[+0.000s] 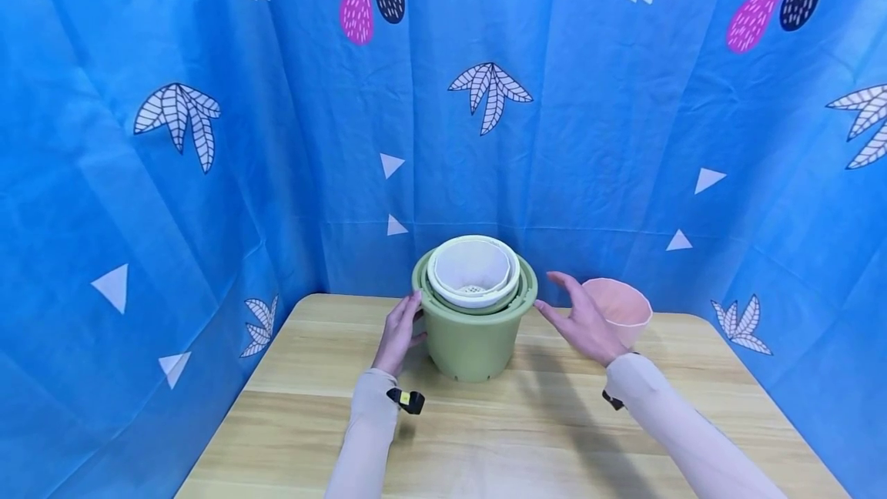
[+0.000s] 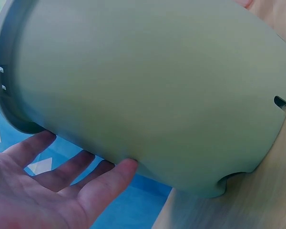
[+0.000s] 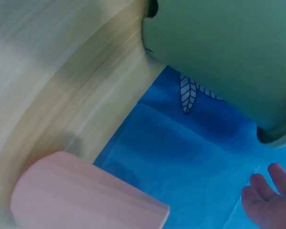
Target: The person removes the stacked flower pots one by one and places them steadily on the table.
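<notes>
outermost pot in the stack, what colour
The outermost pot is muted green; left wrist view shows it best.

The large round plastic pot (image 1: 474,349) is sage green, the small round plastic pot (image 1: 467,262) white, the tapered round pot (image 1: 620,300) pale pink. Light-brown grain streaks the wooden tabletop (image 1: 485,445). White triangles and dashed pink or black drops pattern the blue fabric curtain (image 1: 471,183).
</notes>
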`<state>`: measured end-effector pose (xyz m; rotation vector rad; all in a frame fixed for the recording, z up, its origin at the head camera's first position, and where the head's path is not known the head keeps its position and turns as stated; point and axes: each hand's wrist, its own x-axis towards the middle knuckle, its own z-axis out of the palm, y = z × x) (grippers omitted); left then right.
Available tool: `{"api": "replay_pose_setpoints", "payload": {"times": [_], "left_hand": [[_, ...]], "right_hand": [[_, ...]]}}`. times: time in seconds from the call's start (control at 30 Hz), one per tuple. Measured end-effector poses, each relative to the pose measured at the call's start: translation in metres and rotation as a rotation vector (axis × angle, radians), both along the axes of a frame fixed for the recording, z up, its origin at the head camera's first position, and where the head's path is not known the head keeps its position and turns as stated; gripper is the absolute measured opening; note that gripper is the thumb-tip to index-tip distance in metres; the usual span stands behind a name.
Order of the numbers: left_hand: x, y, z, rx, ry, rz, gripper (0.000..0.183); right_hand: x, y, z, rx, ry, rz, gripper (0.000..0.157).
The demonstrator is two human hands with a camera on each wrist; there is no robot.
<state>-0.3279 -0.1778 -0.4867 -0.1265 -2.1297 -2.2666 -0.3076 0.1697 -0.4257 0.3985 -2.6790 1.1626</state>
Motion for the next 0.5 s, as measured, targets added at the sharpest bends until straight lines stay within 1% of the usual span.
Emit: {"api": "replay_pose_setpoints", "payload": {"times": [0.2, 0.5], "left_hand": [[0.001, 0.0, 0.002, -0.01, 0.002, -0.001, 0.073], [0.002, -0.002, 0.001, 0.001, -0.007, -0.007, 0.075]], "right_hand": [[0.0, -0.005, 0.006, 0.001, 0.011, 0.009, 0.077], [-0.004, -0.016, 0.015, -0.001, 0.047, 0.014, 0.068]]}}
